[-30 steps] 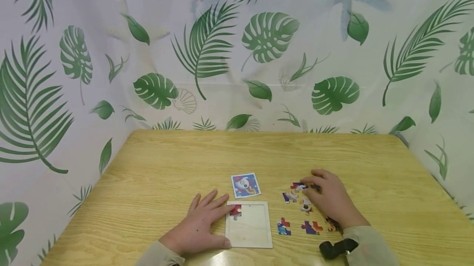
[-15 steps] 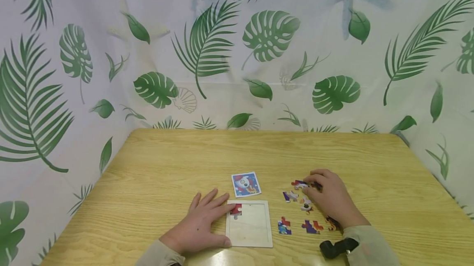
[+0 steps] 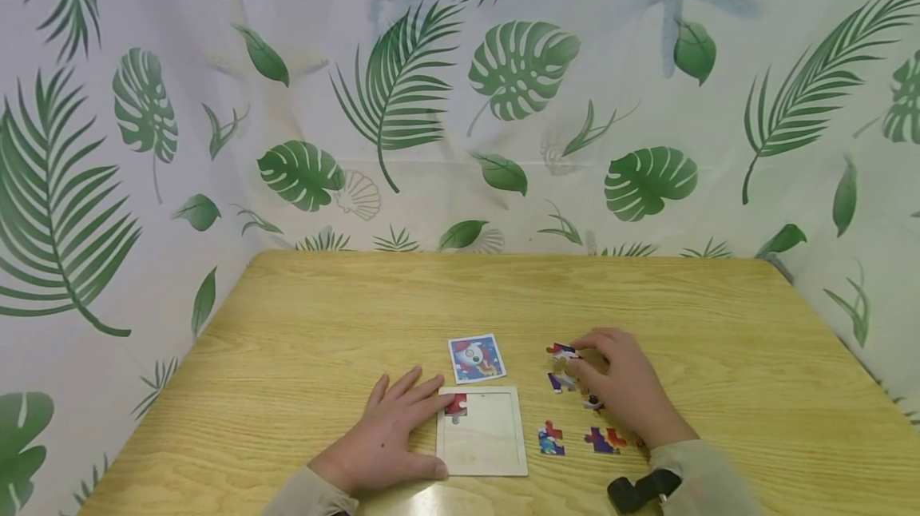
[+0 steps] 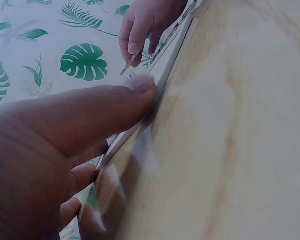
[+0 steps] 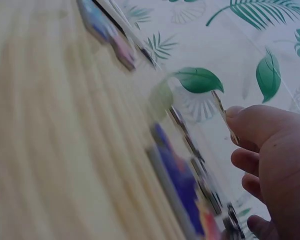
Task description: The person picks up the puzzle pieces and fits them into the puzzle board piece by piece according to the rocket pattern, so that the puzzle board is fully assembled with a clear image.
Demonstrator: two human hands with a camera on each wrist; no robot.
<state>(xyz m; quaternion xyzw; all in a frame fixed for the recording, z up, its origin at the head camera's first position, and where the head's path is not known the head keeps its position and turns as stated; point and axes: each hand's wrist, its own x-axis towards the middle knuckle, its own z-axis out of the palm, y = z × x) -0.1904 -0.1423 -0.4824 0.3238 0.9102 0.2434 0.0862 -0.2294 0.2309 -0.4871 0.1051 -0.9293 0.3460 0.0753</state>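
Observation:
My left hand lies with spread fingers along the left side of a square puzzle frame. Its index fingertip touches near a red puzzle piece in the frame's upper left corner; the thumb rests at the lower left corner. Between thumb and fingers my right hand pinches a jigsaw puzzle piece, held up off the table. The left wrist view shows this piece edge-on, below the right fingertips. Several loose pieces lie under and around the right hand, among them a purple and orange one.
A small picture card of a cartoon figure lies just behind the frame. One blue and red puzzle piece sits right of the frame. The wooden table meets a leaf-patterned curtain at the back.
My right hand has moved left, lifting the pinched puzzle piece from the right-hand group. The left hand and the frame have stayed in place.

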